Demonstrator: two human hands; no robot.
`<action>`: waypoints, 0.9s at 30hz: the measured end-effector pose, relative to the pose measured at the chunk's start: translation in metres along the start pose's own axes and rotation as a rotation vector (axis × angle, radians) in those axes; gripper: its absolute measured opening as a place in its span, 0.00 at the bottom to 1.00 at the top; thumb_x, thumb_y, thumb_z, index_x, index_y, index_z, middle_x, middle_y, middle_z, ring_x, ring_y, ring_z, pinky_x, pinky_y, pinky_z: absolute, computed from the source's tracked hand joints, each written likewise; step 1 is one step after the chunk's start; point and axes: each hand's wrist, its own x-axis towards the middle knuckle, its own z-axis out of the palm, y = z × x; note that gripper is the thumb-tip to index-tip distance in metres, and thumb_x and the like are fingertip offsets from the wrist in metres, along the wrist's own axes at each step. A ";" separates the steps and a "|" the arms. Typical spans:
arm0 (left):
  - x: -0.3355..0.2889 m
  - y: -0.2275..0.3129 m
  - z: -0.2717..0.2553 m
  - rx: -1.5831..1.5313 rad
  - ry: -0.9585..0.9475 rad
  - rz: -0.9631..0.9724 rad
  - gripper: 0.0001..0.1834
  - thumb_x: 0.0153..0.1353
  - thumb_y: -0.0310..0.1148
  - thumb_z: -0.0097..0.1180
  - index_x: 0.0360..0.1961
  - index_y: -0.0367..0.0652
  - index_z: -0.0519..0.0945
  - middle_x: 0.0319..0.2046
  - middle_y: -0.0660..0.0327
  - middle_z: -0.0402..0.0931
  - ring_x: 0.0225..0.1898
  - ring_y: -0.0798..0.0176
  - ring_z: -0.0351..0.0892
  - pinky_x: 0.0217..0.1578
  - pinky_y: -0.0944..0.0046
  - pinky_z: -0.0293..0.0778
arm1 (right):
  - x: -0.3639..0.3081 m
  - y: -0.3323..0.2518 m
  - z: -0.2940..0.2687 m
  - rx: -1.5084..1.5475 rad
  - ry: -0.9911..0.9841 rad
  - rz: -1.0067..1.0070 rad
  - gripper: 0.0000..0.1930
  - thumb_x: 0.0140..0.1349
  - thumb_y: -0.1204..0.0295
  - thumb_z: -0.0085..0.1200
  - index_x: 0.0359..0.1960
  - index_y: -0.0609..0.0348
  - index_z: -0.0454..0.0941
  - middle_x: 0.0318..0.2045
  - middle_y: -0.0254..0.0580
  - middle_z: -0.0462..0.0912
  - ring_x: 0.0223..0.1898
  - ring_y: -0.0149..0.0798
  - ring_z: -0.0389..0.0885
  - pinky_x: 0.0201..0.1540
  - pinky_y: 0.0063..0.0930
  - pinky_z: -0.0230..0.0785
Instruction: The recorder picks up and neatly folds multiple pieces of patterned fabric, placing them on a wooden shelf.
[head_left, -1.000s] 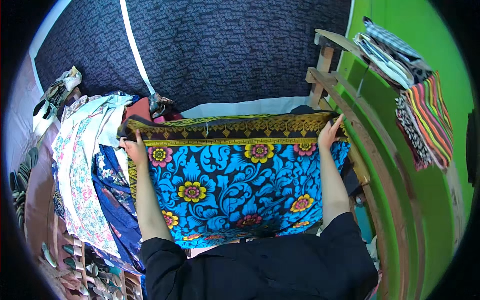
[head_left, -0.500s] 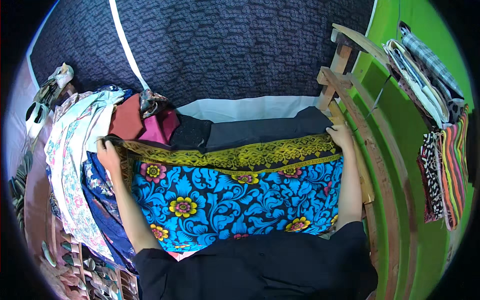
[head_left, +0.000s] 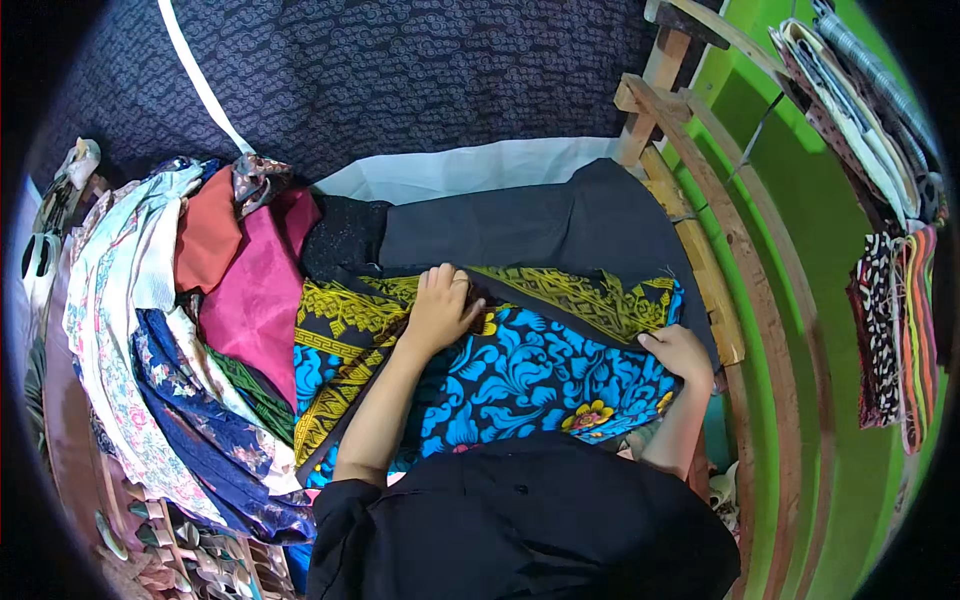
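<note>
Is a rumpled blue-and-black floral cloth (head_left: 540,360) with yellow-patterned borders (head_left: 570,300). Lies partly folded on the diagonal, beside black fabric (head_left: 480,225).

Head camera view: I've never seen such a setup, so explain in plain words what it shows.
There is no machine here: these are a person's bare hands. A wide fisheye camera on the person's head looks down, so straight edges bend near the rim, and the black shirt at the bottom is the wearer's own.

The left hand lies on a blue floral cloth with a yellow-and-black border; the right hand touches it farther right. Whether either one grips it is unclear.

Dark cloth lies beyond it. To the left is a heap including magenta cloth and red-orange cloth.
</note>
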 end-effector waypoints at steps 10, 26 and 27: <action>0.005 0.004 0.049 -0.282 -0.167 0.100 0.08 0.43 0.25 0.52 0.26 0.36 0.68 0.28 0.49 0.71 0.34 0.43 0.72 0.36 0.51 0.68 | 0.012 -0.029 0.008 -0.209 1.017 0.152 0.19 0.47 0.70 0.54 0.45 0.53 0.73 0.43 0.45 0.75 0.48 0.48 0.70 0.47 0.38 0.62; 0.006 0.006 0.065 -0.297 0.091 -0.244 0.08 0.52 0.28 0.46 0.34 0.38 0.69 0.33 0.47 0.71 0.29 0.40 0.73 0.28 0.48 0.70 | 0.041 -0.047 0.002 -0.314 0.272 0.054 0.32 0.35 0.69 0.66 0.48 0.51 0.70 0.39 0.45 0.77 0.43 0.48 0.76 0.40 0.40 0.69; 0.011 0.007 0.066 -0.254 0.070 -0.280 0.08 0.53 0.28 0.45 0.35 0.38 0.69 0.34 0.46 0.72 0.30 0.40 0.74 0.29 0.48 0.71 | 0.034 -0.043 0.001 -0.335 0.281 0.078 0.27 0.37 0.70 0.63 0.45 0.52 0.72 0.37 0.46 0.78 0.42 0.48 0.76 0.41 0.40 0.69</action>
